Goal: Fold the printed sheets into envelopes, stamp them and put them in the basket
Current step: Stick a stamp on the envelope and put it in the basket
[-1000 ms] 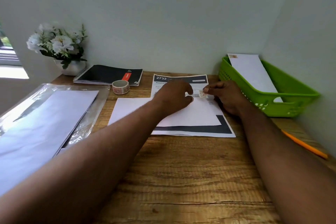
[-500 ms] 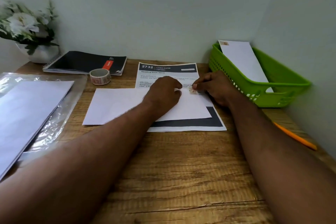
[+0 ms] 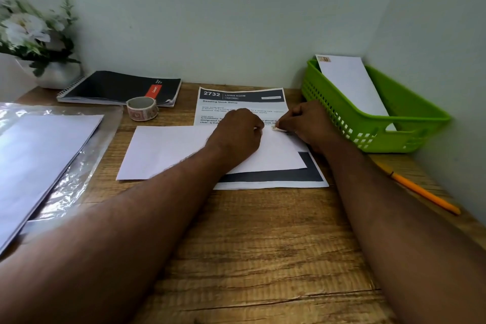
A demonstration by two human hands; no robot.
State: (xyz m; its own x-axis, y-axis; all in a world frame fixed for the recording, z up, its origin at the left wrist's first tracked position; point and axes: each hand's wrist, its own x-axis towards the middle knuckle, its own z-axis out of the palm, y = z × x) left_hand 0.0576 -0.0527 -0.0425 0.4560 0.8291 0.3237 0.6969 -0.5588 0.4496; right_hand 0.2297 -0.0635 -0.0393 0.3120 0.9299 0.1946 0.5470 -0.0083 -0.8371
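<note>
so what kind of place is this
Probably a small home desk tucked in a wall corner: a wooden desk, a spiral notebook, a pot of white flowers and a green basket for envelopes.

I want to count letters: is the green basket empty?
No. One envelope leans inside the basket, a stamp at its top corner.

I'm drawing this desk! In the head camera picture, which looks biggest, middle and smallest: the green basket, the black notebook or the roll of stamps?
1. Green plastic basket, biggest, though it sits nearer the camera.
2. Black spiral-bound notebook.
3. Small roll of stamps, clearly smallest.
</note>
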